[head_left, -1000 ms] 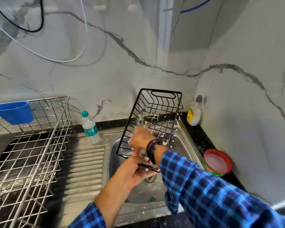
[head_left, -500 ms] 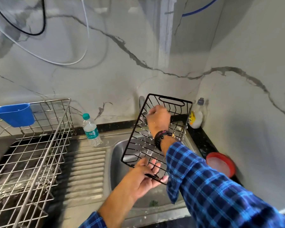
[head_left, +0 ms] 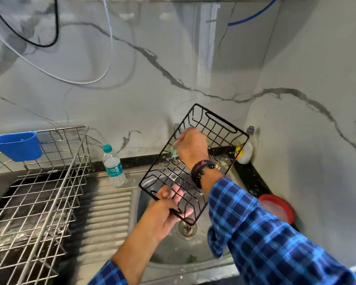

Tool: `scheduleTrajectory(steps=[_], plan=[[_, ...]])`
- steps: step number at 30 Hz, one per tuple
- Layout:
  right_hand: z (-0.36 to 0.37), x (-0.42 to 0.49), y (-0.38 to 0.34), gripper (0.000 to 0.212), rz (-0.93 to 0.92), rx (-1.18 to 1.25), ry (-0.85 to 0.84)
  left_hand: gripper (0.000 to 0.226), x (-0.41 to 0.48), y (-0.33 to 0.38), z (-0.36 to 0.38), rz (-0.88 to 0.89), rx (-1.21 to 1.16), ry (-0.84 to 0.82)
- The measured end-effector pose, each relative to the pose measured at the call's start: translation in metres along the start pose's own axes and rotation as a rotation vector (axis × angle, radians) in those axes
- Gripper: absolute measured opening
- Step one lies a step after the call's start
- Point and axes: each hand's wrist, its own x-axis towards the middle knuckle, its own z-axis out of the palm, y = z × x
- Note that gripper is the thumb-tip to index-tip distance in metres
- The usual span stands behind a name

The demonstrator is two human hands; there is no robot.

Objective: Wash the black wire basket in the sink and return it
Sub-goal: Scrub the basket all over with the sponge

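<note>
The black wire basket [head_left: 216, 128] is held tilted above the steel sink [head_left: 169, 254], its open side toward me. My left hand [head_left: 162, 214] grips the basket's near end at the handle loop. My right hand [head_left: 192, 146] reaches inside the basket, closed on a small greenish scrubber [head_left: 174, 152] pressed against the wires. The tap behind the basket is mostly hidden.
A steel dish rack [head_left: 49, 192] with a blue cup [head_left: 17, 146] stands at the left. A water bottle [head_left: 113, 166] stands on the drainboard. A soap bottle [head_left: 245, 150] sits in the back corner. A red-rimmed tub [head_left: 277, 207] lies on the right counter.
The basket has tipped and turned clockwise. My right hand has slid up from the basket's near part toward its far end. My left hand kept its grip.
</note>
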Motion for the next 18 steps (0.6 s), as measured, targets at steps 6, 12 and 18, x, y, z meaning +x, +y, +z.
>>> scheduleTrajectory(steps=[6,12,18], plan=[[-0.056,0.016,0.026,0.045,-0.754,-0.826,0.128,0.044,-0.004,0.027,-0.018,0.087,0.228,0.219],[-0.046,0.003,0.095,0.024,-0.852,-1.296,-0.162,0.050,-0.005,0.045,-0.005,0.299,0.506,0.399],[-0.016,-0.024,0.137,0.022,-0.788,-1.293,-0.569,0.060,-0.010,0.031,0.003,0.363,0.599,0.442]])
